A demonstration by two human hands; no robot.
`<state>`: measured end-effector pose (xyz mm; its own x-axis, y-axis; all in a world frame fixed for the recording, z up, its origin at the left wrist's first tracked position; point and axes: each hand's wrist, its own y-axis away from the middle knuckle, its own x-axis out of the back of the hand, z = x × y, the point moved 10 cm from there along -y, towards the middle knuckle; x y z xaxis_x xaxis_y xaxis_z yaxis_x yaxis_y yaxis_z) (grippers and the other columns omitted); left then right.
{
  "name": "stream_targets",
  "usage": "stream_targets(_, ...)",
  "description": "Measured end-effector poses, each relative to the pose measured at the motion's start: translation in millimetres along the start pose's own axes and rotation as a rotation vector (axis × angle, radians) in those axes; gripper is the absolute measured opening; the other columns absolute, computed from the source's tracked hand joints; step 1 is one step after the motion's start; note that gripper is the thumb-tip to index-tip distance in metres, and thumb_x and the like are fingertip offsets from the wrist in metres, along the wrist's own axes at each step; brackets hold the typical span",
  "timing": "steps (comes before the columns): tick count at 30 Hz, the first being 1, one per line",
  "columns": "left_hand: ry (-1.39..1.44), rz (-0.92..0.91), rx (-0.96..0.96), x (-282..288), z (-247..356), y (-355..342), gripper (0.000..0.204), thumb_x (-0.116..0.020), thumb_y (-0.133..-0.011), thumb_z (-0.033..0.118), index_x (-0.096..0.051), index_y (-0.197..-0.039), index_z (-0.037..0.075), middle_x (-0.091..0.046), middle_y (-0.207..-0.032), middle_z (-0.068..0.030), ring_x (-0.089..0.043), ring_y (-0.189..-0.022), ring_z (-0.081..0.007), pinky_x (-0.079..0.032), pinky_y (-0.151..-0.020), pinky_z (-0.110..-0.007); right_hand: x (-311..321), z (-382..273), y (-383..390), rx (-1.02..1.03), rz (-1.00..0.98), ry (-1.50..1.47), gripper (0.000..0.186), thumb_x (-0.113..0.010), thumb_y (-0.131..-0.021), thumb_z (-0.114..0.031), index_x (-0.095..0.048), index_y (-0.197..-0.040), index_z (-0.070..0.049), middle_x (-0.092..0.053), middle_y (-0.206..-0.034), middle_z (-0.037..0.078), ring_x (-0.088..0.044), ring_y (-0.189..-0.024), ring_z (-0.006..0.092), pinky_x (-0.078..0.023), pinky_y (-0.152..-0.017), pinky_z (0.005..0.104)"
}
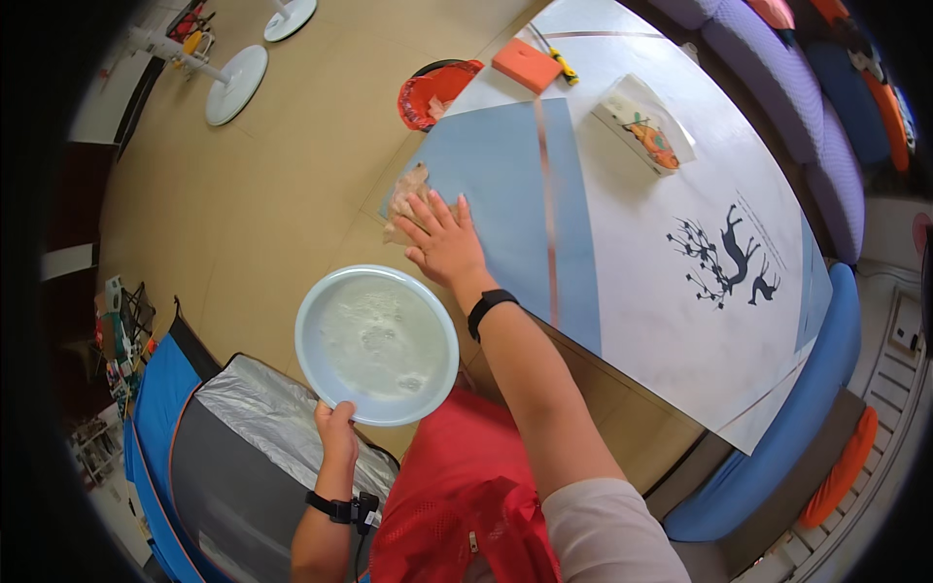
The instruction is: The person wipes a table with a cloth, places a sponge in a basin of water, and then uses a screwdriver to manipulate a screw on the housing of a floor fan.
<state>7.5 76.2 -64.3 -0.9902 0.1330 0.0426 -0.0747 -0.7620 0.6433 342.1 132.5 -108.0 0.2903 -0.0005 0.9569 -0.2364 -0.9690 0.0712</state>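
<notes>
My left hand [335,428] grips the near rim of a pale blue round basin [375,410], which holds clear liquid, beside the table's left edge. My right hand [437,238] lies flat with fingers spread on a crumpled beige cloth [408,183] at the left edge of the blue section of the table top [505,223]. Part of the cloth is hidden under that hand. Farther along the table are an orange block [527,65], a yellow-handled tool [569,70] and a box in clear wrapping [632,112]. A black deer print is on the table's white part.
A red bin [418,97] stands beyond the table. Two white round-based stands [236,87] are at upper left. A blue and grey insulated bag [224,466] lies at lower left. A purple cushioned sofa [758,68] and a blue cushion [807,457] border the table's right side.
</notes>
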Motion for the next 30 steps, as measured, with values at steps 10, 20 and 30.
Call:
stream_targets(10,-0.098,-0.208,-0.015,-89,-21,40,0.026,-0.049,-0.074,-0.001,-0.058,-0.098,0.001,-0.062,-0.096,-0.0066,-0.060,-0.085,-0.0154,-0.049,-0.077,-0.029,27,103,188,-0.331,0.090,-0.075,0.053,-0.045,-0.091,-0.046,-0.039,-0.140,-0.028,-0.019,-0.154,-0.004,-0.015,-0.143,0.0216,-0.008,-0.114,0.0540)
stream_targets(20,-0.116,-0.328,0.013,-202,-84,124,0.025,-0.050,-0.077,0.000,-0.055,-0.101,0.000,-0.061,-0.096,-0.0062,-0.060,-0.082,-0.0150,-0.051,-0.074,-0.029,34,248,448,-0.785,0.070,-0.064,0.056,-0.049,-0.090,-0.042,-0.035,-0.143,-0.029,-0.013,-0.156,-0.001,-0.011,-0.144,0.0257,-0.003,-0.113,0.0571)
stream_targets(30,-0.214,-0.409,0.042,-276,-157,196,0.024,-0.050,-0.075,-0.001,-0.056,-0.099,0.002,-0.060,-0.092,-0.0040,-0.058,-0.076,-0.0111,-0.048,-0.068,-0.025,35,385,700,-1.293,0.064,-0.041,0.063,-0.043,-0.093,-0.036,-0.017,-0.149,-0.026,-0.002,-0.158,0.005,-0.003,-0.144,0.0321,-0.004,-0.110,0.0618)
